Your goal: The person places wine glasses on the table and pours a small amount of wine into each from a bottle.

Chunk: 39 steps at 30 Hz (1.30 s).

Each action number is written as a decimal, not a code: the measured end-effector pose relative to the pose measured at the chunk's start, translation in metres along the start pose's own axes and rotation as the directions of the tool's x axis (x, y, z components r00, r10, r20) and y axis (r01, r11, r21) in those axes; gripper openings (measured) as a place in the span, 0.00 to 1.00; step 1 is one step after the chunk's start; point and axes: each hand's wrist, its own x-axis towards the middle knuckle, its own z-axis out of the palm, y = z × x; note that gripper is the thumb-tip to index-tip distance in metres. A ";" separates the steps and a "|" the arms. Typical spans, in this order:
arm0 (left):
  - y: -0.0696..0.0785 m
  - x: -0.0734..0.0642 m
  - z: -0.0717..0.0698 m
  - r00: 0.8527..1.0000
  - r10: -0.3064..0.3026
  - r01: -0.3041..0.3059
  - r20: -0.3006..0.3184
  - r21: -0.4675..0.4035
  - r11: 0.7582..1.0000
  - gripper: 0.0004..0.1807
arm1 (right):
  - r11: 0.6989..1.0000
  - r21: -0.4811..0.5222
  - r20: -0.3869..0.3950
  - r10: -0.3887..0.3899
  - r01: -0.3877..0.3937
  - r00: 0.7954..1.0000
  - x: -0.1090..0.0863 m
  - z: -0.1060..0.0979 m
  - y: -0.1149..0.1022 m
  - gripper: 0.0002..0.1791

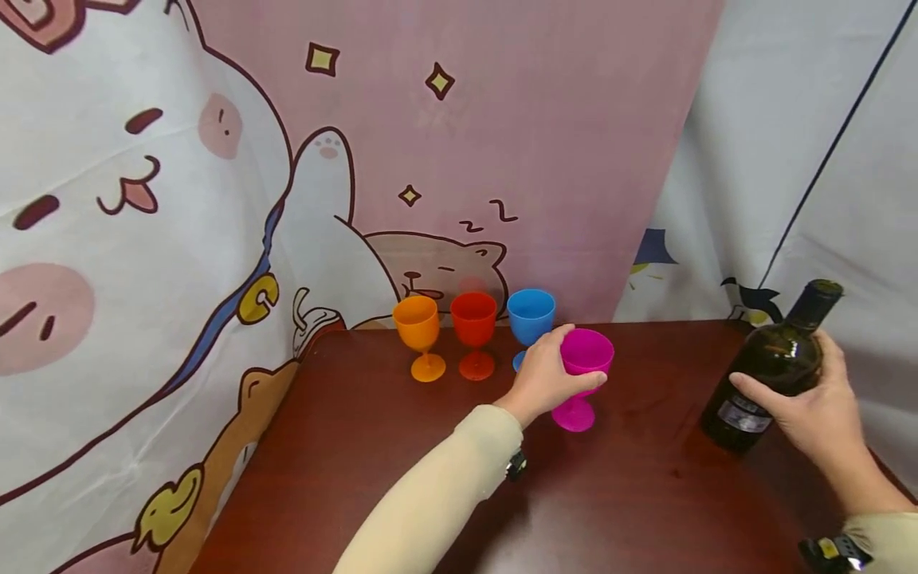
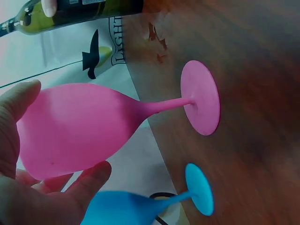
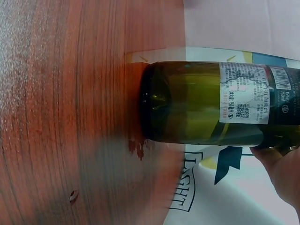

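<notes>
A magenta plastic goblet [image 1: 586, 351] is gripped around its bowl by my left hand [image 1: 548, 375], thumb on the near side. Its round foot [image 2: 200, 97] shows close over the table in the left wrist view. At the right, my right hand [image 1: 825, 406] holds a dark green wine bottle [image 1: 760, 367] by its upper body, the neck leaning away to the right. A white label [image 3: 244, 93] with small print and a square code faces the right wrist camera. Just behind my left hand stands a blue goblet [image 1: 531, 315], its stem partly covered by the hand.
An orange goblet [image 1: 417, 320] and a red goblet [image 1: 474, 319] stand upright left of the blue one, near the back edge of the brown wooden table [image 1: 402, 470]. A printed cartoon cloth [image 1: 559, 143] hangs right behind the table. Worn chips mark the tabletop.
</notes>
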 end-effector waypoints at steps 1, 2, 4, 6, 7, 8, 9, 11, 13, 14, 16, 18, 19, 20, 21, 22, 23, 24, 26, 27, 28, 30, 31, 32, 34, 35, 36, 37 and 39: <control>0.003 0.005 0.003 1.000 -0.009 0.009 0.002 0.006 1.000 0.50 | 1.000 0.003 -0.001 -0.002 0.002 1.000 -0.001 0.001 -0.001 0.62; 0.006 0.010 0.006 1.000 -0.021 0.021 0.000 0.013 1.000 0.50 | 1.000 0.011 -0.004 -0.007 0.007 1.000 -0.002 0.002 -0.001 0.62; 0.011 0.018 0.011 0.998 -0.059 0.059 -0.013 0.027 0.998 0.50 | 0.999 0.032 -0.010 -0.013 0.014 1.000 -0.004 0.003 -0.003 0.62; 0.017 0.027 0.015 0.995 -0.098 0.099 -0.035 0.039 0.994 0.51 | 0.999 0.046 -0.016 -0.020 0.021 1.000 -0.007 0.004 -0.003 0.62; 0.019 0.031 0.016 0.992 -0.116 0.118 -0.047 0.044 0.992 0.51 | 0.998 0.054 -0.021 -0.021 0.022 1.000 -0.008 0.005 -0.004 0.62; 0.022 0.034 0.017 0.990 -0.131 0.134 -0.061 0.049 0.990 0.51 | 0.998 0.060 -0.024 -0.021 0.023 0.999 -0.009 0.005 -0.004 0.61; 0.025 0.037 0.018 0.986 -0.146 0.150 -0.073 0.051 0.987 0.51 | 0.998 0.062 -0.028 -0.019 0.020 0.999 -0.010 0.006 -0.004 0.61; 0.029 0.043 0.021 0.981 -0.170 0.176 -0.097 0.054 0.983 0.51 | 0.998 0.064 -0.032 -0.012 0.015 0.999 -0.013 0.007 -0.004 0.61; 0.032 0.048 0.023 0.975 -0.189 0.197 -0.119 0.051 0.979 0.51 | 0.997 0.073 -0.045 -0.011 0.014 0.999 -0.015 0.008 -0.005 0.61; 0.032 0.051 0.023 0.971 -0.201 0.208 -0.131 0.045 0.977 0.52 | 0.997 0.078 -0.051 -0.010 0.014 0.999 -0.016 0.009 -0.006 0.61; 0.032 0.056 0.024 0.964 -0.219 0.225 -0.150 0.030 0.974 0.52 | 0.996 0.086 -0.060 -0.001 0.007 0.998 -0.017 0.010 -0.007 0.61; 0.031 0.061 0.024 0.960 -0.230 0.236 -0.161 0.017 0.972 0.53 | 0.995 0.095 -0.068 0.004 0.002 0.998 -0.017 0.011 -0.008 0.61; 0.031 0.062 0.025 0.958 -0.236 0.242 -0.165 0.012 0.970 0.53 | 0.995 0.096 -0.069 0.008 -0.002 0.998 -0.017 0.012 -0.009 0.61; 0.030 0.063 0.025 0.956 -0.240 0.244 -0.168 0.004 0.970 0.53 | 0.995 0.098 -0.067 0.010 -0.004 0.998 -0.017 0.012 -0.009 0.61; 0.029 0.063 0.025 0.956 -0.239 0.243 -0.168 0.001 0.970 0.54 | 0.995 0.098 -0.065 0.012 -0.005 0.998 -0.017 0.012 -0.009 0.61; 0.029 0.063 0.025 0.957 -0.235 0.238 -0.168 -0.001 0.971 0.54 | 0.995 0.099 -0.064 0.011 -0.004 0.998 -0.017 0.012 -0.008 0.62; 0.029 0.062 0.026 0.960 -0.227 0.230 -0.166 -0.002 0.973 0.55 | 0.995 0.101 -0.064 0.008 -0.002 0.998 -0.017 0.012 -0.007 0.62; 0.029 0.060 0.026 0.962 -0.220 0.223 -0.163 -0.003 0.975 0.56 | 0.995 0.103 -0.066 0.008 -0.001 0.998 -0.016 0.012 -0.006 0.61; 0.030 0.057 0.027 0.969 -0.197 0.198 -0.149 -0.008 0.980 0.57 | 0.994 0.106 -0.073 0.010 -0.003 0.997 -0.015 0.010 -0.005 0.61; 0.031 0.054 0.027 0.972 -0.187 0.188 -0.140 -0.013 0.982 0.58 | 0.994 0.105 -0.078 0.013 -0.005 0.997 -0.014 0.009 -0.004 0.61; 0.032 0.050 0.027 0.975 -0.181 0.179 -0.128 -0.021 0.984 0.59 | 0.995 0.104 -0.080 0.013 -0.005 0.997 -0.013 0.008 -0.003 0.61; 0.034 0.042 0.027 0.980 -0.168 0.164 -0.103 -0.041 0.986 0.60 | 0.995 0.099 -0.079 0.013 -0.005 0.997 -0.010 0.005 -0.001 0.61; 0.034 0.037 0.026 0.983 -0.160 0.156 -0.088 -0.049 0.987 0.60 | 0.996 0.092 -0.078 0.013 -0.006 0.997 -0.009 0.004 -0.001 0.61; 0.034 0.030 0.025 0.986 -0.152 0.148 -0.069 -0.055 0.987 0.60 | 0.996 0.084 -0.075 0.015 -0.009 0.997 -0.009 0.003 0.000 0.61; 0.032 0.015 0.021 0.994 -0.103 0.102 -0.023 -0.043 0.994 0.59 | 0.998 0.069 -0.065 0.014 -0.009 0.998 -0.007 0.001 0.000 0.61; 0.029 0.006 0.018 0.997 -0.074 0.074 0.004 -0.026 0.997 0.57 | 0.998 0.063 -0.057 0.016 -0.013 0.998 -0.006 0.000 0.000 0.61; 0.024 -0.004 0.014 0.999 -0.042 0.042 0.032 -0.001 0.999 0.55 | 0.998 0.058 -0.048 0.016 -0.014 0.999 -0.006 0.000 0.000 0.61; 0.018 -0.015 0.008 0.998 -0.010 0.009 0.060 0.027 1.000 0.52 | 0.998 0.055 -0.038 0.014 -0.012 0.999 -0.005 0.000 0.000 0.61; 0.001 -0.036 -0.005 0.994 0.035 -0.043 0.101 0.079 0.996 0.47 | 0.998 0.057 -0.011 0.005 -0.004 1.000 -0.002 0.000 0.000 0.62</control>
